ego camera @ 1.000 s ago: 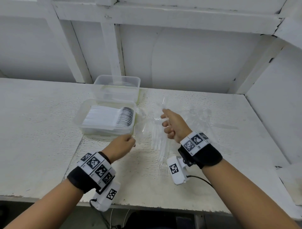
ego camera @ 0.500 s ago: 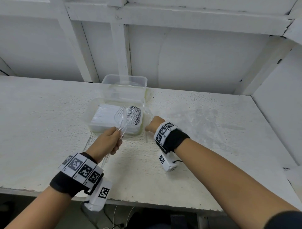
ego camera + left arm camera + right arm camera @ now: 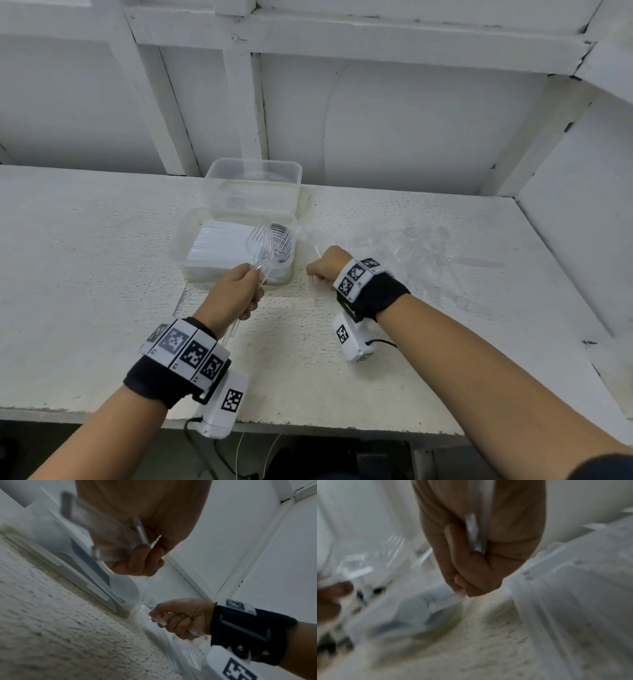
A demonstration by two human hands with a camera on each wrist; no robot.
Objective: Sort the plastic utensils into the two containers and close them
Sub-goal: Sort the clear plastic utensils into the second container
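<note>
My left hand (image 3: 239, 291) grips a small bunch of clear plastic forks (image 3: 261, 245) by the handles, with the tines raised over the near container (image 3: 181, 246). That container holds a packed row of white utensils. The far container (image 3: 253, 171) stands just behind it. My right hand (image 3: 325, 269) is a fist beside the near container's right side and grips clear utensil handles (image 3: 193, 630). In the left wrist view, my left hand (image 3: 142, 558) closes around the fork handles (image 3: 140, 531). The blurred right wrist view shows my right hand (image 3: 471, 566) around a clear handle (image 3: 475, 534).
A crumpled clear plastic bag (image 3: 414, 246) with more clear utensils lies on the white table (image 3: 85, 274) to the right of my right hand. A white wall with beams rises close behind the containers. The table's front edge runs below my wrists.
The clear forks have passed from my right hand into my left, which lifted them over the near container. My right hand dropped leftward to the table beside the container.
</note>
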